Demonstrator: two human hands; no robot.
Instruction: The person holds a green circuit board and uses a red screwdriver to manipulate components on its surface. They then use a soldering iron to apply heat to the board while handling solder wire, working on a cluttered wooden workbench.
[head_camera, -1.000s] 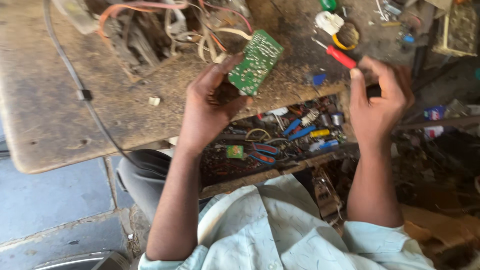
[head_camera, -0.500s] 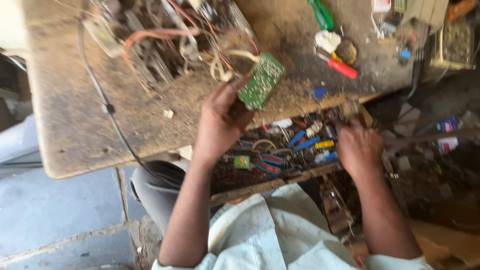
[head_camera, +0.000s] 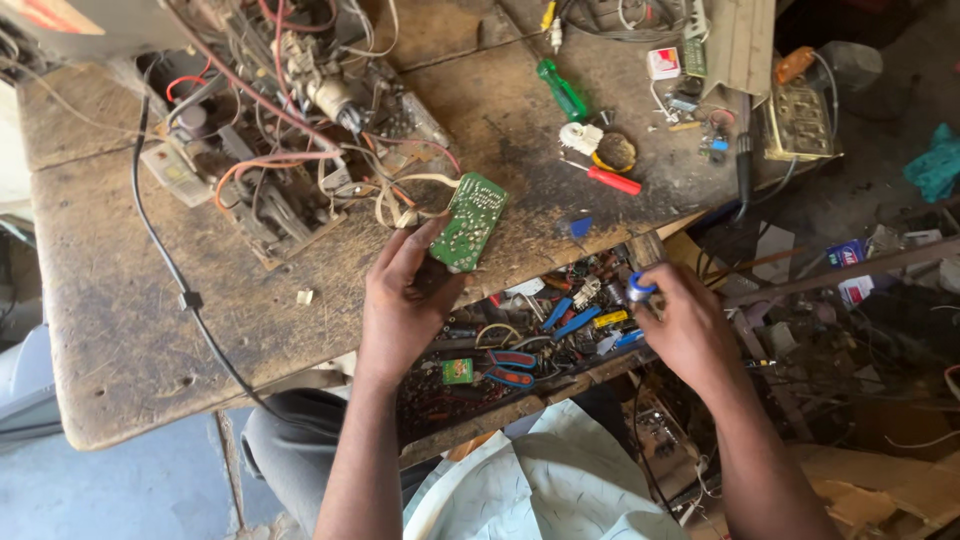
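My left hand (head_camera: 405, 300) grips the lower end of a small green circuit board (head_camera: 468, 222), holding it above the front edge of the worn wooden bench (head_camera: 120, 330). Wires run from the board back to an opened electronic chassis (head_camera: 290, 130) full of cables. My right hand (head_camera: 685, 325) is lower, over the open drawer (head_camera: 540, 335) under the bench, its fingers closed on a small blue and white cylindrical part (head_camera: 640, 288). The drawer holds several small tools and parts, among them blue-handled pliers (head_camera: 510, 368) and a tiny green board (head_camera: 457, 371).
A green-handled screwdriver (head_camera: 562, 90), a red-handled screwdriver (head_camera: 610, 179), a round tin (head_camera: 616, 152) and a soldering iron (head_camera: 744, 165) lie on the bench at the right. A black cable (head_camera: 190, 290) crosses the left side. Scrap and boxes crowd the floor at right.
My right hand dropped from the bench edge near the red screwdriver down to the drawer and now pinches a small blue part. My left hand kept the green board.
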